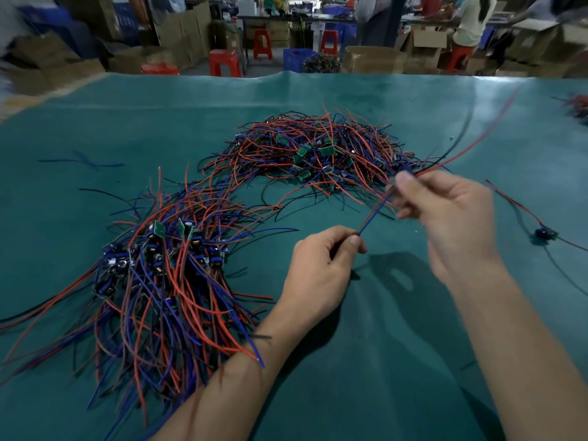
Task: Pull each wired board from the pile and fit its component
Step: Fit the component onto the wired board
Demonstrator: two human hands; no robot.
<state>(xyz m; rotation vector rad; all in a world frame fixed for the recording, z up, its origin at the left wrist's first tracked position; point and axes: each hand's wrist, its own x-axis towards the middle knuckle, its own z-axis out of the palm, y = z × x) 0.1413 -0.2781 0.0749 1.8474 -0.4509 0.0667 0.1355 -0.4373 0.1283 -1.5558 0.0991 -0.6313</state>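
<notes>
Workshop with red stools (224, 62), green mat (381, 361), hands (321, 268) pinching red-blue wires (374, 214), wire pile (178, 265) left.

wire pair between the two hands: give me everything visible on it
The wire pair, one red and one blue insulated lead side by side, runs taut and diagonal above the green mat. The left hand pinches its lower end; the right hand pinches it higher up. Beyond that grip, red and black leads rise to the upper right, motion-blurred. Its board isn't discernible.

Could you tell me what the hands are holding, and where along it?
Both pinch one wire bundle: left hand at its near end, right hand farther up.
</notes>
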